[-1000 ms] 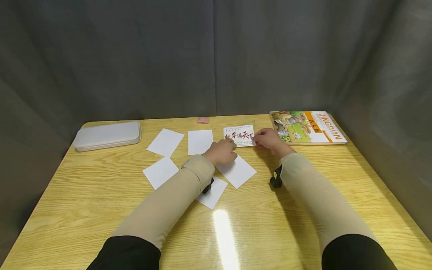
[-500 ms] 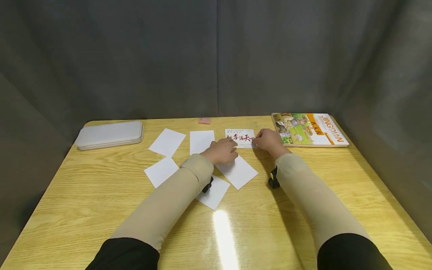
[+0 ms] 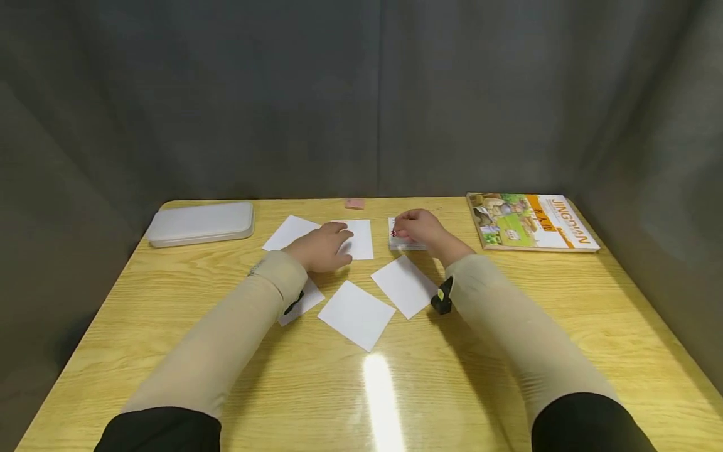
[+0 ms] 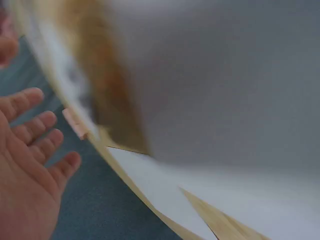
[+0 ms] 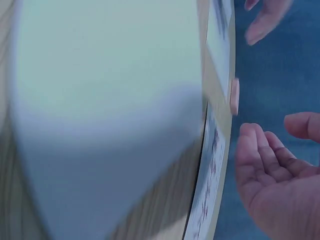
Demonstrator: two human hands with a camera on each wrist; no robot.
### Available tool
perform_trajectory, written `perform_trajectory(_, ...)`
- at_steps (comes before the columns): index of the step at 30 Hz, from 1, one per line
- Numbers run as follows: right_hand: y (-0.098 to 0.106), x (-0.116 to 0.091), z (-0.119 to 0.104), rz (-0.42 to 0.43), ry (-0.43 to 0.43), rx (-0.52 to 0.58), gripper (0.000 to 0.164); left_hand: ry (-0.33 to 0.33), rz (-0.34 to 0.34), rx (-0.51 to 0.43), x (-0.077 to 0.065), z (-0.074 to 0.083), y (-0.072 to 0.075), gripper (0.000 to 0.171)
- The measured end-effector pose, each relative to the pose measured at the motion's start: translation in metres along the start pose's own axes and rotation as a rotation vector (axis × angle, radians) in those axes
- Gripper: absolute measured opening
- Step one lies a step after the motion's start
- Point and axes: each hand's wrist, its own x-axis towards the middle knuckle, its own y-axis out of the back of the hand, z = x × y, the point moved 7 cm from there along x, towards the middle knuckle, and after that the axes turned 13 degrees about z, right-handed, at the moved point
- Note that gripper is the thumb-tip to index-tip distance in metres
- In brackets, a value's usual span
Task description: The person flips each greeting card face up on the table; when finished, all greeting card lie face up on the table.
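My left hand (image 3: 323, 248) is over two blank white cards, the upper left one (image 3: 288, 231) and the one beside it (image 3: 361, 238). Its fingers are spread and hold nothing, as the left wrist view shows of the same hand (image 4: 27, 165). My right hand (image 3: 426, 232) hovers over a card with red Chinese characters (image 3: 400, 245) and hides most of it. In the right wrist view this hand (image 5: 275, 185) has loosely bent fingers, thumb apart, with nothing between them. The printed card (image 5: 205, 187) lies flat on the table beyond the fingers.
Blank cards lie nearer me: one at the centre (image 3: 357, 316), one to its right (image 3: 405, 287), one partly under my left wrist (image 3: 307, 302). A white pencil case (image 3: 201, 224) is at the back left, a pink eraser (image 3: 354, 204) at the back edge, a picture book (image 3: 531, 221) at the right.
My left hand has left the printed card's lower left edge and moved left over the blank cards. My right hand has come off the card's right edge and shifted over it. The head view has turned slightly.
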Motion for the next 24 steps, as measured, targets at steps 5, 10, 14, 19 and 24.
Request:
perform_trajectory(5,-0.024,-0.002,-0.003,-0.067,-0.057,0.090,0.044,-0.105,-0.087,0.111,-0.010,0.000,-0.014,0.087)
perform_trajectory(10,-0.040,-0.001,-0.003,-0.076,-0.079,0.071,0.047,-0.069,-0.145,0.158,-0.017,-0.001,-0.018,0.097)
perform_trajectory(14,-0.045,-0.001,-0.005,-0.063,-0.102,0.044,0.050,-0.027,-0.198,0.169,-0.022,0.000,-0.019,0.099)
perform_trajectory(19,-0.052,0.000,-0.009,-0.074,-0.120,0.058,0.038,-0.006,-0.203,0.158,-0.021,-0.001,-0.021,0.098)
perform_trajectory(24,-0.052,0.000,-0.011,-0.050,-0.128,0.052,0.030,-0.009,-0.189,0.134,-0.016,-0.002,-0.022,0.097)
